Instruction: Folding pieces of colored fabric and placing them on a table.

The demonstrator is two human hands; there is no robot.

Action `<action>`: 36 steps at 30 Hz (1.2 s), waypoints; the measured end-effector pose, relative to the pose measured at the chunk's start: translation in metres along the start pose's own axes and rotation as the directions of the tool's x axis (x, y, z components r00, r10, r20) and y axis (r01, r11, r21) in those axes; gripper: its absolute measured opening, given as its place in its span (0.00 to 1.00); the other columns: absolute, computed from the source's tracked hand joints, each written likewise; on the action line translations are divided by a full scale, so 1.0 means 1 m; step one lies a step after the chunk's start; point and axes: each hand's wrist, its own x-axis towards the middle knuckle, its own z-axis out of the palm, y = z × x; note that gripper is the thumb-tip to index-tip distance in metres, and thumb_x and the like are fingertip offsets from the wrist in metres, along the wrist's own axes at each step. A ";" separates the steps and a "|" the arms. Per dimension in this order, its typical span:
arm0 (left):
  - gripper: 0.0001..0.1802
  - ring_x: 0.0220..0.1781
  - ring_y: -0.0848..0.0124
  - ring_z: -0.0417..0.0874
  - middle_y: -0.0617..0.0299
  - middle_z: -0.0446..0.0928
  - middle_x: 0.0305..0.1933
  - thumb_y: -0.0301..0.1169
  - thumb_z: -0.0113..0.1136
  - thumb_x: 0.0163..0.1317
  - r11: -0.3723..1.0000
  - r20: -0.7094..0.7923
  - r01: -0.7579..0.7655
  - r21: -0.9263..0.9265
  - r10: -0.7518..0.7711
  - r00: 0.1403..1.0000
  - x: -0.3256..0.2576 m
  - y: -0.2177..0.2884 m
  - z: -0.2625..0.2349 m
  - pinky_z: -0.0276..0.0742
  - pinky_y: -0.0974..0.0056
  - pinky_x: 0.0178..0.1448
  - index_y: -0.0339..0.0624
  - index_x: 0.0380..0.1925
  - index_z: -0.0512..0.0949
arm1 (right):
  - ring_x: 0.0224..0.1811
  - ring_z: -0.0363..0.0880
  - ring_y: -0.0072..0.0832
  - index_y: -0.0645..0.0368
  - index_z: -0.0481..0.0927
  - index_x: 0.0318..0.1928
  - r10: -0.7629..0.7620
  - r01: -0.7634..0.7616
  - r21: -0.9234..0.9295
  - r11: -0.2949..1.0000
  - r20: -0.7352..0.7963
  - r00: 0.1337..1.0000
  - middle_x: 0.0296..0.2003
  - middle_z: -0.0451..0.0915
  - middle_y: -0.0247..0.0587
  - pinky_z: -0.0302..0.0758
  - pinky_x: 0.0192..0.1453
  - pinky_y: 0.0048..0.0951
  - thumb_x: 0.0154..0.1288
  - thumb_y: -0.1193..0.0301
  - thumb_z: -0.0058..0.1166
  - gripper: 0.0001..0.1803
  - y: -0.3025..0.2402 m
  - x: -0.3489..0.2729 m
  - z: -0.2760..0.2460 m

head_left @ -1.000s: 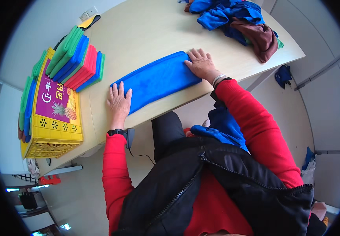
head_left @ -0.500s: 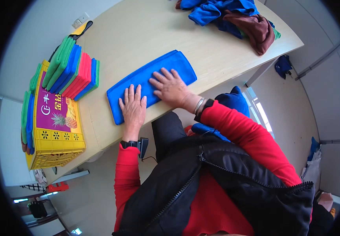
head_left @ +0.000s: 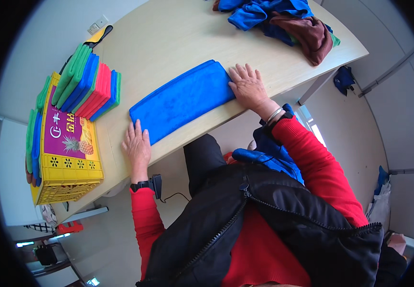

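A blue towel (head_left: 183, 100), folded into a long flat rectangle, lies on the pale wooden table (head_left: 168, 38) near its front edge. My left hand (head_left: 137, 145) rests at the towel's left end, fingers outstretched, fingertips at its corner. At the opposite end my right hand (head_left: 249, 88) lies with fingers spread, thumb side against the towel's edge. Neither hand grips anything. Beyond my right hand is a heap of loose cloths, with a crumpled blue cloth (head_left: 247, 18) and a brown cloth (head_left: 307, 36).
To the left stands a yellow plastic crate (head_left: 70, 179) with a purple panel. Folded green, blue and red towels (head_left: 92, 88) stand in a row on top of it, and more folded towels (head_left: 33, 143) sit at its far side. Blue cloth (head_left: 269, 153) hangs below the table edge.
Both hands have moved apart from the towel's top: the left slid to its left end, the right to its right end. The towel's left lower corner now looks tucked or straightened.
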 end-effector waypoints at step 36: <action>0.23 0.55 0.67 0.81 0.58 0.80 0.55 0.34 0.64 0.65 -0.251 0.229 0.240 -0.938 0.074 0.971 0.051 0.020 -0.066 0.77 0.60 0.62 0.39 0.58 0.75 | 0.79 0.50 0.48 0.52 0.63 0.74 -0.307 0.306 0.094 0.947 -0.004 0.952 0.75 0.59 0.45 0.45 0.80 0.58 0.77 0.48 0.35 0.33 -0.153 0.053 0.040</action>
